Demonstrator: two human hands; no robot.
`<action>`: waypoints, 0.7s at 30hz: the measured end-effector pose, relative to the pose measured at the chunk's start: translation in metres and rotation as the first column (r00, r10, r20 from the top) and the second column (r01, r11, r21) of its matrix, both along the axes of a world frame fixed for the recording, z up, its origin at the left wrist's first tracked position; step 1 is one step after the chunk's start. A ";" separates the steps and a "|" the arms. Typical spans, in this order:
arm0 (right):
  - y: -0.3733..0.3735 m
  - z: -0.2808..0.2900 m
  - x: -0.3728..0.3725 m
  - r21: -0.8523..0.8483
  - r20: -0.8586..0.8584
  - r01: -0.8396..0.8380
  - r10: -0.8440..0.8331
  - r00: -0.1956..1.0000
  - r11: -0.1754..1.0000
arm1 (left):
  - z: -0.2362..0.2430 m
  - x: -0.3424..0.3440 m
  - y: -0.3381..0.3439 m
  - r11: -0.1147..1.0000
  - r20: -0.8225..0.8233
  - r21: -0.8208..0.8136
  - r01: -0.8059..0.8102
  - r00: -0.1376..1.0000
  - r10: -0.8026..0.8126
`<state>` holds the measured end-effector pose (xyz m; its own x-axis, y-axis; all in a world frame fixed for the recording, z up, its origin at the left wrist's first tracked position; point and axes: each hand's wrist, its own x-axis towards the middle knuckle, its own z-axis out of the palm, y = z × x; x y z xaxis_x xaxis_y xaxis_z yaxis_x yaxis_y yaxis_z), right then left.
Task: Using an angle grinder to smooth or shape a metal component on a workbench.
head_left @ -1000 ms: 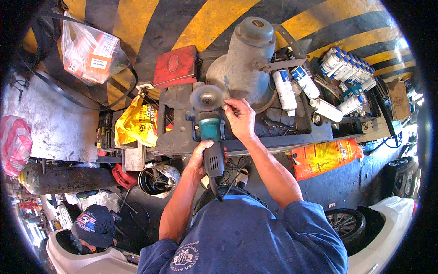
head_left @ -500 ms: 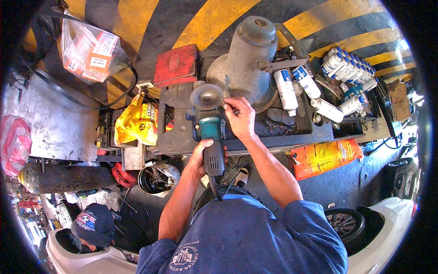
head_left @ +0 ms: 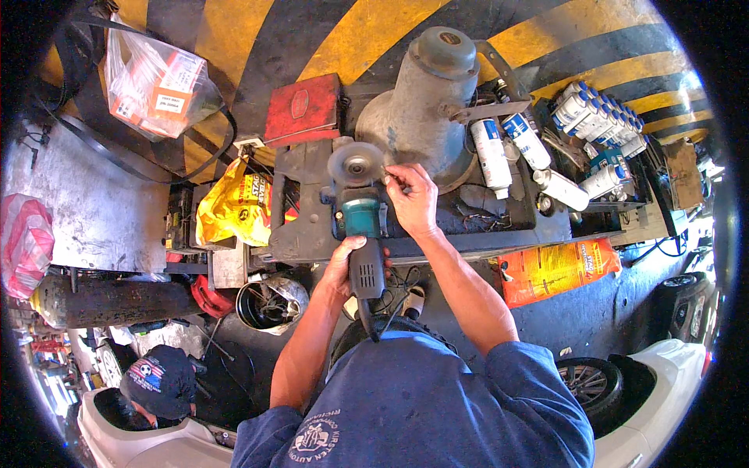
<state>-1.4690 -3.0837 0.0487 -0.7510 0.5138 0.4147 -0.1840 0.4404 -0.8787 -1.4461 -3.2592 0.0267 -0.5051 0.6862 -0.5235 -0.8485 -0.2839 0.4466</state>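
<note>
A teal and black angle grinder (head_left: 361, 214) points away from me over the workbench's near edge, its round disc (head_left: 355, 164) facing up. My left hand (head_left: 340, 269) is wrapped round the black body of the grinder from the left. At the disc's right rim, my right hand (head_left: 413, 195) has thumb and fingers pinched together. Something small and dark seems to be in that pinch, but it is too small to name. The grinder's cord (head_left: 367, 320) hangs down toward my shirt.
Behind the disc stands a large grey metal machine (head_left: 421, 109), with a red case (head_left: 303, 111) to its left. White spray cans (head_left: 490, 156) lie to the right. A yellow bag (head_left: 236, 201) and a bucket (head_left: 269, 304) are leftward. At lower left a person in a dark cap (head_left: 160, 382) bends by a car.
The view has shifted very slightly. Both hands keep their hold, with the grinder and the pinched fingers at the disc's rim in nearly the same place.
</note>
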 end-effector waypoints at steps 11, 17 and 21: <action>0.011 -0.018 0.005 -0.742 -0.019 -0.117 0.154 0.988 0.661 | 0.001 -0.002 0.000 0.999 0.006 0.040 0.023 1.000 -0.023; 0.016 -0.016 0.005 -0.916 -0.125 -0.178 0.168 0.978 0.360 | -0.003 -0.003 -0.001 0.998 0.008 0.050 0.030 0.999 -0.031; 0.011 -0.013 0.001 -0.865 -0.113 -0.161 0.128 0.985 0.476 | -0.005 -0.004 0.000 1.000 0.021 0.016 0.022 1.000 -0.023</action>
